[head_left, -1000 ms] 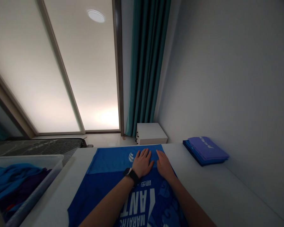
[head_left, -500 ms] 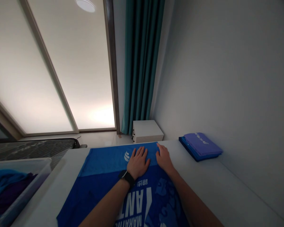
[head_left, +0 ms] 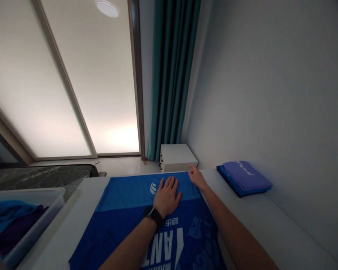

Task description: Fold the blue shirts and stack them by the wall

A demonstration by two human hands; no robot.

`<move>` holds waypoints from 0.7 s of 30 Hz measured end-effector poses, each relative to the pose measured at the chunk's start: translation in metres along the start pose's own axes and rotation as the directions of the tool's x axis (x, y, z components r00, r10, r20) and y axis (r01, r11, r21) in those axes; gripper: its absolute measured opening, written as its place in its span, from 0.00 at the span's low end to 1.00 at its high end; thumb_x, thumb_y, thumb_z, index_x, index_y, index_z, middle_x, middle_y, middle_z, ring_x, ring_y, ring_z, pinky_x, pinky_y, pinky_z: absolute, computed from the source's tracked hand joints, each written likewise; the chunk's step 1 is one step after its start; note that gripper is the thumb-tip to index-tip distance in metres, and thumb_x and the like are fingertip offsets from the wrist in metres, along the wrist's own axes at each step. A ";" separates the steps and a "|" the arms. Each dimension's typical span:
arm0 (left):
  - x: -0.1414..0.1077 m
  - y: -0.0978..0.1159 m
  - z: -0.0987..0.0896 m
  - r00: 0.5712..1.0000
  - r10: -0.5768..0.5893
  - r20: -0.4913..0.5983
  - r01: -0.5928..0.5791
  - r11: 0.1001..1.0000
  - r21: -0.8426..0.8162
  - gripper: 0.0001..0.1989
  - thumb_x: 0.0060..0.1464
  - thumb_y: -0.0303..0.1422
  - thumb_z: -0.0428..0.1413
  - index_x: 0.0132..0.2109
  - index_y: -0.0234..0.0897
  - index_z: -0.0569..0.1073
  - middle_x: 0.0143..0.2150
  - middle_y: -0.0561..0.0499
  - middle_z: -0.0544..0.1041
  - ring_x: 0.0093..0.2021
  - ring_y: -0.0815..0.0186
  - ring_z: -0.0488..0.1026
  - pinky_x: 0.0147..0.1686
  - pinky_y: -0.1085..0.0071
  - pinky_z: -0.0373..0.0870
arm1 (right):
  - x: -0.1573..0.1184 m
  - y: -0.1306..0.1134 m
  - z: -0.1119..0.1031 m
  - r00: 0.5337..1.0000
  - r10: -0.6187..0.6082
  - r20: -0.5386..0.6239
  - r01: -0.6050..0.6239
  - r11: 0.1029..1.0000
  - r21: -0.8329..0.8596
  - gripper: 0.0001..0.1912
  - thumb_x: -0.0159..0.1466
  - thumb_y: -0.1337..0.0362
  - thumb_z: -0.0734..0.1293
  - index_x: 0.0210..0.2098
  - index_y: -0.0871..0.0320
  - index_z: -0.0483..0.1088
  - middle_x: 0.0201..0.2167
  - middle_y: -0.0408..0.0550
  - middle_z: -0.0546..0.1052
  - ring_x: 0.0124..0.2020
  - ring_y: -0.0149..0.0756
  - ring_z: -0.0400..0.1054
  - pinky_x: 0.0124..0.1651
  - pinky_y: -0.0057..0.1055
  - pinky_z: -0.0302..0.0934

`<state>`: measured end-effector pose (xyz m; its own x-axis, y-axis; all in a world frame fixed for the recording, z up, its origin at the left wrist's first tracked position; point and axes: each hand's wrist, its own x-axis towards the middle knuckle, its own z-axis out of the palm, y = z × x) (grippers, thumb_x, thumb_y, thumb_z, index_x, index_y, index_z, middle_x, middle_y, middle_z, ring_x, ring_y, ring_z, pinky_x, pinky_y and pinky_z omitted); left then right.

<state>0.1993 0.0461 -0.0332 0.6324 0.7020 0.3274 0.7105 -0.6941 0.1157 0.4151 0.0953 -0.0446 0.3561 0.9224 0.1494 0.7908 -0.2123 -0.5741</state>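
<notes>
A blue sports shirt (head_left: 121, 221) with white printing lies spread on the white table (head_left: 83, 197). Its lighter blue band is at the far edge, and the near part runs out of view. My left hand (head_left: 167, 197), with a black watch on the wrist, rests flat on the shirt with fingers spread, beside a small white logo. At the shirt's far right corner is my right hand (head_left: 197, 178), its fingers curled in and pinching the cloth there. Part of that grip is hidden by the hand itself.
Folded purple and blue clothes (head_left: 245, 176) are stacked on the right by the wall. A clear plastic bin (head_left: 55, 197) with blue and purple clothes stands at left. Beyond the table are a white cabinet (head_left: 177, 155), a green curtain (head_left: 173, 82) and a dark mattress (head_left: 45, 174).
My right hand has moved slightly outward to the shirt's far right corner, and its fingers have curled there. The left hand stays flat on the cloth. The view has shifted a little.
</notes>
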 end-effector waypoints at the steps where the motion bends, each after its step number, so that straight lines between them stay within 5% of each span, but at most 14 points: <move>1: 0.000 0.000 -0.001 1.000 -0.002 -0.004 0.002 1.000 0.000 0.28 0.66 0.45 0.38 0.66 0.35 0.59 0.67 0.43 0.61 0.68 0.56 0.53 0.66 0.51 0.46 | 0.002 -0.001 0.002 1.000 -0.004 -0.001 0.004 1.000 -0.008 0.22 0.65 0.67 0.58 0.58 0.59 0.65 0.39 0.49 0.79 0.40 0.36 0.73 0.46 0.30 0.63; 10: 0.000 0.002 -0.005 0.999 -0.029 -0.020 0.029 1.000 0.011 0.30 0.66 0.49 0.36 0.65 0.37 0.61 0.67 0.43 0.62 0.68 0.54 0.53 0.66 0.49 0.44 | 0.006 -0.006 0.003 1.000 -0.026 0.002 0.027 0.994 -0.103 0.22 0.66 0.71 0.54 0.59 0.61 0.63 0.56 0.55 0.72 0.55 0.39 0.66 0.57 0.32 0.56; 21: -0.001 0.000 0.000 0.999 -0.052 0.015 0.052 0.999 -0.001 0.30 0.66 0.49 0.37 0.65 0.36 0.61 0.67 0.42 0.61 0.68 0.54 0.53 0.65 0.50 0.49 | -0.016 -0.005 -0.023 0.987 0.037 0.159 -0.009 0.985 -0.175 0.23 0.68 0.65 0.53 0.60 0.60 0.62 0.54 0.57 0.73 0.55 0.44 0.68 0.54 0.35 0.57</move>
<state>0.1989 0.0458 -0.0334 0.5995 0.7394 0.3064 0.7419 -0.6570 0.1336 0.4173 0.0744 -0.0253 0.3014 0.9535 -0.0019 0.8624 -0.2734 -0.4261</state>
